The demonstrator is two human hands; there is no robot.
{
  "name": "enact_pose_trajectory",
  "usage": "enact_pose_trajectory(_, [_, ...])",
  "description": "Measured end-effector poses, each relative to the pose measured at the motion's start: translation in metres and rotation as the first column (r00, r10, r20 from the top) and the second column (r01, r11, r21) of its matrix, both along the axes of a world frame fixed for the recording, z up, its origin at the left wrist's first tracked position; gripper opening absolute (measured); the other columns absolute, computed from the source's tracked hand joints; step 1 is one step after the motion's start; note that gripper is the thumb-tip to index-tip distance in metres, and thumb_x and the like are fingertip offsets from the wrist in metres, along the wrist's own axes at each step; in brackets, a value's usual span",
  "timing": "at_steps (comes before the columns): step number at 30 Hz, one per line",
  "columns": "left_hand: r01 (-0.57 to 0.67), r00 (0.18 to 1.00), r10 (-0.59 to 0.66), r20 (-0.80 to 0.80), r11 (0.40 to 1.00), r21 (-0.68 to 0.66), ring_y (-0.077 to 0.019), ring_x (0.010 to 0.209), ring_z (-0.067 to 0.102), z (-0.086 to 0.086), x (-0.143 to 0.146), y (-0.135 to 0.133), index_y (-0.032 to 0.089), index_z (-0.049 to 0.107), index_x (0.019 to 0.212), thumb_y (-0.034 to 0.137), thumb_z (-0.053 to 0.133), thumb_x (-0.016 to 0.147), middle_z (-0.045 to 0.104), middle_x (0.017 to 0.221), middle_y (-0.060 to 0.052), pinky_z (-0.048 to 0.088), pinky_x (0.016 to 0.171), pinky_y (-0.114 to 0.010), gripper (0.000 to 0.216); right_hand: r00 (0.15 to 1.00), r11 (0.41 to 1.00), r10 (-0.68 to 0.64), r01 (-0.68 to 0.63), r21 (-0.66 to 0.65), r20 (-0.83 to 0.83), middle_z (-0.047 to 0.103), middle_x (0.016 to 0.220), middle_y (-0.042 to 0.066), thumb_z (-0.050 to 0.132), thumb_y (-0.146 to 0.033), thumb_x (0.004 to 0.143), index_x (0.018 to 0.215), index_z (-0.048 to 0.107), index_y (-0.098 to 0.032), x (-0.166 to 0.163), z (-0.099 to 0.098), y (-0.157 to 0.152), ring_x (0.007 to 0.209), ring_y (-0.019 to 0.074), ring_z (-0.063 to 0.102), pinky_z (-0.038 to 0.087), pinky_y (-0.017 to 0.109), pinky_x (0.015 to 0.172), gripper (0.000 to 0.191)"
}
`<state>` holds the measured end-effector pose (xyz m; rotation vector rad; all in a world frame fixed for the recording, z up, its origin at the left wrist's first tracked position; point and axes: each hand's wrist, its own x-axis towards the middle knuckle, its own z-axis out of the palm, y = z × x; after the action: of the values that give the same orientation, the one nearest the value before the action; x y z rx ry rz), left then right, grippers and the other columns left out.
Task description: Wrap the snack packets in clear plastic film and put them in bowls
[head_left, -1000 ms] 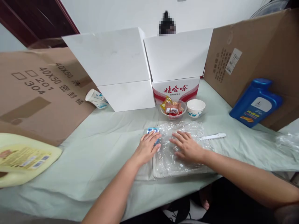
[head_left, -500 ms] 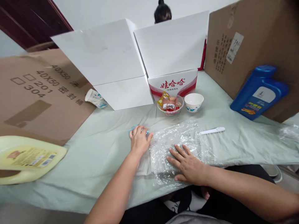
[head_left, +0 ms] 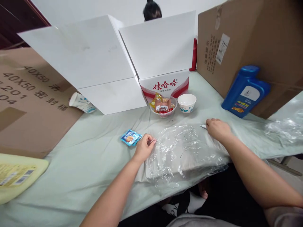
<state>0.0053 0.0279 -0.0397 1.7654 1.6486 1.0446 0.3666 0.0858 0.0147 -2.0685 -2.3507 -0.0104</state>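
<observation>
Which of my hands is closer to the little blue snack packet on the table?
Left. The left hand lies just beside the blue snack packet, pinching the plastic film edge; the right hand is across the film, at its far side.

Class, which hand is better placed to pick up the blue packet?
Probably left: the left hand sits beside the blue packet, while the right hand rests beyond the plastic wrap.

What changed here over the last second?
The left hand let go of the blue packet, which now lies beside it on the cloth, and pinches the edge of the plastic wrap. The right hand left the wrap and moved right, onto the white utensil. The bowls, blue bottle and boxes stayed put.
</observation>
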Motion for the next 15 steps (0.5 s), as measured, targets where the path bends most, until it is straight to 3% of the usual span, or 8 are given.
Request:
enact_pose_trajectory(2, [-0.013, 0.999, 0.014, 0.043, 0.999, -0.029, -0.0199, 0.083, 0.07, -0.001, 0.002, 0.001, 0.024, 0.044, 0.083, 0.032, 0.059, 0.075, 0.073, 0.086, -0.002, 0.05, 0.077, -0.033, 0.019, 0.998, 0.987, 0.006, 0.005, 0.158, -0.067, 0.066, 0.106, 0.021, 0.045, -0.024, 0.094, 0.105, 0.066, -0.009, -0.004, 0.0, -0.01, 0.104, 0.0348, 0.059, 0.047, 0.047, 0.084, 0.028])
enact_pose_trajectory(4, [-0.013, 0.996, 0.018, 0.089, 0.999, -0.052, -0.019, 0.083, 0.07, -0.002, 0.005, 0.002, 0.024, 0.043, 0.088, 0.031, 0.06, 0.073, 0.073, 0.085, -0.002, 0.05, 0.077, -0.033, 0.024, 0.945, 0.942, 0.242, -0.175, 0.286, -0.218, 0.064, 0.116, 0.019, 0.048, -0.03, 0.095, 0.112, 0.065, -0.013, -0.016, 0.003, -0.024, 0.112, 0.0324, 0.056, 0.045, 0.047, 0.092, 0.029])
enact_pose_trajectory(5, [-0.014, 0.993, 0.021, 0.115, 0.998, -0.062, -0.0185, 0.082, 0.069, -0.001, 0.007, 0.002, 0.024, 0.044, 0.091, 0.03, 0.061, 0.071, 0.073, 0.085, -0.001, 0.049, 0.077, -0.032, 0.027, 0.86, 0.893, 0.419, -0.333, 0.303, -0.29, 0.063, 0.121, 0.017, 0.049, -0.033, 0.095, 0.114, 0.065, -0.015, -0.023, 0.005, -0.03, 0.116, 0.0298, 0.054, 0.044, 0.045, 0.096, 0.03])
enact_pose_trajectory(7, [-0.02, 0.984, 0.034, 0.172, 0.996, -0.083, -0.0176, 0.08, 0.069, 0.002, 0.009, 0.002, 0.023, 0.044, 0.096, 0.03, 0.063, 0.069, 0.072, 0.083, 0.0, 0.048, 0.076, -0.031, 0.033, 0.617, 0.72, 0.686, -0.651, 0.238, -0.386, 0.063, 0.124, 0.012, 0.054, -0.038, 0.093, 0.114, 0.066, -0.021, -0.034, 0.009, -0.039, 0.12, 0.0261, 0.053, 0.042, 0.043, 0.101, 0.03])
enact_pose_trajectory(9, [-0.02, 0.967, 0.047, 0.251, 0.994, -0.11, -0.0165, 0.076, 0.068, 0.007, 0.009, 0.002, 0.023, 0.045, 0.098, 0.03, 0.066, 0.066, 0.071, 0.081, 0.0, 0.048, 0.073, -0.029, 0.039, 0.503, 0.585, 0.75, -0.808, 0.075, -0.43, 0.064, 0.124, 0.01, 0.062, -0.041, 0.088, 0.111, 0.068, -0.024, -0.04, 0.01, -0.041, 0.121, 0.0266, 0.054, 0.041, 0.045, 0.102, 0.029])
enact_pose_trajectory(10, [-0.016, 0.953, 0.052, 0.299, 0.993, -0.121, -0.016, 0.075, 0.067, 0.011, 0.008, 0.002, 0.022, 0.045, 0.098, 0.03, 0.068, 0.065, 0.071, 0.08, 0.0, 0.047, 0.071, -0.028, 0.041, 0.519, 0.574, 0.738, -0.819, -0.004, -0.431, 0.064, 0.125, 0.009, 0.066, -0.04, 0.084, 0.109, 0.069, -0.024, -0.041, 0.009, -0.04, 0.121, 0.0277, 0.054, 0.04, 0.046, 0.102, 0.03])
enact_pose_trajectory(12, [-0.006, 0.914, 0.059, 0.401, 0.991, -0.132, -0.0152, 0.074, 0.066, 0.018, 0.003, 0.002, 0.022, 0.047, 0.097, 0.031, 0.072, 0.062, 0.07, 0.079, 0.0, 0.047, 0.07, -0.027, 0.044, 0.608, 0.626, 0.683, -0.773, -0.104, -0.405, 0.062, 0.129, 0.01, 0.071, -0.034, 0.078, 0.108, 0.07, -0.023, -0.038, 0.008, -0.035, 0.122, 0.0296, 0.053, 0.039, 0.048, 0.103, 0.032])
enact_pose_trajectory(15, [-0.044, 0.859, 0.094, 0.503, 0.993, -0.109, -0.0149, 0.073, 0.065, 0.026, -0.008, 0.003, 0.021, 0.05, 0.093, 0.035, 0.076, 0.059, 0.068, 0.078, 0.0, 0.047, 0.068, -0.026, 0.045, 0.669, 0.679, 0.638, -0.723, -0.132, -0.382, 0.059, 0.134, 0.009, 0.067, -0.025, 0.076, 0.106, 0.07, -0.022, -0.029, 0.006, -0.029, 0.125, 0.0294, 0.052, 0.038, 0.047, 0.104, 0.03])
